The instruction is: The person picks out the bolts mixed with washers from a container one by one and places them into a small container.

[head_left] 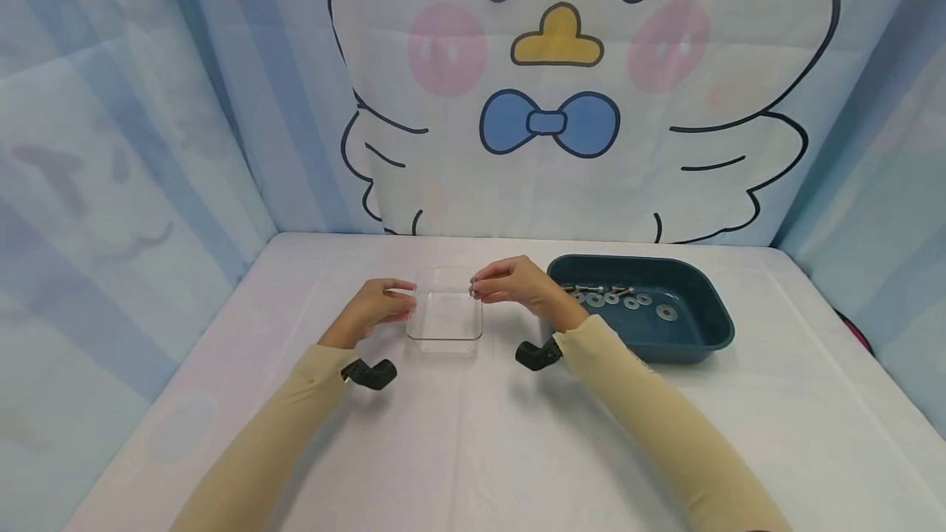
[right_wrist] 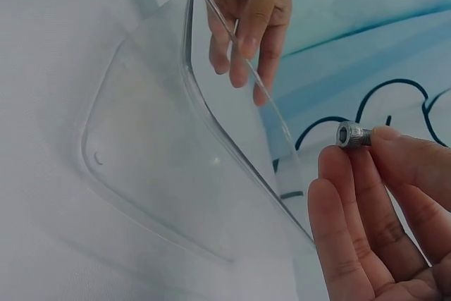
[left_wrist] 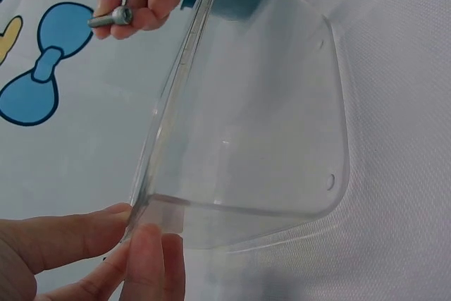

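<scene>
A: Holding anything in the right hand?

B: Yes, pinching a small silver bolt by its thin part, with thumb and fingertips nearly closed around it. Held by the right rim of the clear box, head low and thin end up.

A: Why just with the tips?

B: Probably easier to steer such a little thing that way.

A: And with the left hand?

B: Touching the left wall of the box, with fairly straight fingers only a little apart. Maybe to stop any sliding. Can't tell about any tip hooked over the rim; too hard to see through clear sides.

A: Where to find the box on the table?

B: Near the far edge, between the two far corners, closer to the left one. Then, toward the far right corner, look for the dark blue-green tray, with bolts and flat washers. Likely put there for an easy reach.

A: Anything hidden?

B: Yes, at the tray's left end, behind the right arm. Can't count the bolts. Cut off at the bottom, too: both sleeves and the table's near edge.
</scene>
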Demonstrator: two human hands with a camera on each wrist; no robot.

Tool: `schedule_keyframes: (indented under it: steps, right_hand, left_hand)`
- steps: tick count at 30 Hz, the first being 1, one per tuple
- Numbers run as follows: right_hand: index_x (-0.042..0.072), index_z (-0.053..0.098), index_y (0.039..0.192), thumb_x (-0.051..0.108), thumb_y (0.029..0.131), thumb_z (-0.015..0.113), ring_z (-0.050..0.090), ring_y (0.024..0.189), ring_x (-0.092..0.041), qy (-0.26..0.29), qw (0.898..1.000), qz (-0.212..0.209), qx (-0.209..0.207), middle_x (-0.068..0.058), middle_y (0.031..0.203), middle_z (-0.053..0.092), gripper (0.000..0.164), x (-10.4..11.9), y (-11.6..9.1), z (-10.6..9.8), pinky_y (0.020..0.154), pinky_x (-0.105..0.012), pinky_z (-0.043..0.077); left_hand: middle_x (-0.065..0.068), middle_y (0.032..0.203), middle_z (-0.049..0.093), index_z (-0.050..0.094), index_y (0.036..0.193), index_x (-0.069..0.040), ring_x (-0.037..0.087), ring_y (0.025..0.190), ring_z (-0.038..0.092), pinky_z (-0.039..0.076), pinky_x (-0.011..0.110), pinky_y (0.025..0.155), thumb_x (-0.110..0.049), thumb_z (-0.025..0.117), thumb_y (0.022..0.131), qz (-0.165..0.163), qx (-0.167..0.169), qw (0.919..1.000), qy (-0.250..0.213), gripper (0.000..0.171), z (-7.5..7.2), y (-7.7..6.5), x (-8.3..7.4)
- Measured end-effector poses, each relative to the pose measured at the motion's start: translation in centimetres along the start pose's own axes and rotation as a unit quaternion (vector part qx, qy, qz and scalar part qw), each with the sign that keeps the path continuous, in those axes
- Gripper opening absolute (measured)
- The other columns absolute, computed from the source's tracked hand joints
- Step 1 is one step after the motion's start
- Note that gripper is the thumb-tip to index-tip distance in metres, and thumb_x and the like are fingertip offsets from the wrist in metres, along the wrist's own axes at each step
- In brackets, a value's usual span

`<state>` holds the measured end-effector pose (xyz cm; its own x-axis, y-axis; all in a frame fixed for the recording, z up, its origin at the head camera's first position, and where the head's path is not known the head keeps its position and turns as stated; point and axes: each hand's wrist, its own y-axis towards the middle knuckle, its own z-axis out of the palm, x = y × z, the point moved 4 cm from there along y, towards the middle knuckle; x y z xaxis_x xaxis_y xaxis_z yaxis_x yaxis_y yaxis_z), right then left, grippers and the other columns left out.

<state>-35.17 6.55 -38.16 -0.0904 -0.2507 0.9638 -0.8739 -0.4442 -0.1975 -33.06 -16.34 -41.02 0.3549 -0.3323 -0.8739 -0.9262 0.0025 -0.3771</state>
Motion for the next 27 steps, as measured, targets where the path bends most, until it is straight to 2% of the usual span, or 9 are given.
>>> schedule_keyframes:
  steps: [7,16,27]
  right_hand:
    - [-0.006,0.064,0.107,0.004,0.085,0.067,0.067,0.078,-0.011,0.014,1.0,0.015,-0.012,-0.003,0.088,0.07,0.025,-0.3,0.7,0.6,0.089,-0.038,0.055]
    - [-0.003,0.067,0.105,0.008,0.084,0.069,0.068,0.078,-0.012,-0.012,0.999,0.041,-0.033,-0.008,0.093,0.072,0.024,-0.7,1.4,0.7,0.088,-0.036,0.055]
    - [-0.003,0.067,0.105,0.007,0.084,0.069,0.066,0.074,-0.01,-0.012,0.998,0.05,-0.046,-0.008,0.092,0.071,0.023,-0.6,1.7,0.8,0.083,-0.032,0.057]
  left_hand:
    - [0.012,0.113,0.059,0.051,0.132,-0.004,0.01,0.083,0.059,0.055,0.02,0.075,-0.007,0.062,0.09,-0.006,-0.004,1.0,0.0,0.044,0.1,-0.1,0.0]
    - [0.011,0.114,0.058,0.05,0.133,-0.005,0.01,0.085,0.058,0.054,0.018,0.076,-0.008,0.062,0.09,-0.012,0.002,0.9999,-0.003,0.045,0.0,0.2,0.3]
    - [0.008,0.106,0.058,0.048,0.134,-0.002,0.007,0.08,0.058,0.054,0.017,0.073,-0.006,0.06,0.091,0.013,0.016,0.9998,-0.004,0.045,0.0,-0.1,0.1]
